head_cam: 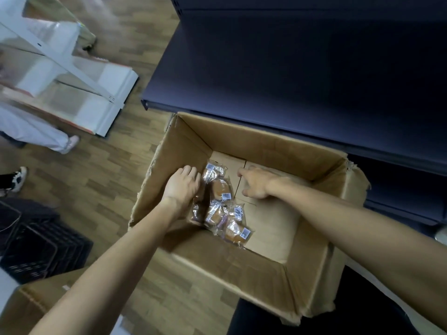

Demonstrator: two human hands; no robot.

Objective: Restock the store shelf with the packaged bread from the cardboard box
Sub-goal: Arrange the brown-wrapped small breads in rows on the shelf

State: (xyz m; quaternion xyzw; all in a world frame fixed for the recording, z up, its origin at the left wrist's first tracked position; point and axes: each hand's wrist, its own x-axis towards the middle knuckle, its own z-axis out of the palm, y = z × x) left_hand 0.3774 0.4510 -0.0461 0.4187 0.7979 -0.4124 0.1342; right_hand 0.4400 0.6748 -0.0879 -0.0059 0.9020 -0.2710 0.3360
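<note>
Left hand (182, 184) is laid with relaxed fingers beside the bread packs (219, 189); right hand (254, 182) loosely curled, empty. Packs judged light, soft, slippery; film edges should be pinched.

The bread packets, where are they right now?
In the head view the bread packets lie in a small pile on the bottom of the cardboard box, toward its left side, between the left hand and the right hand.
</note>
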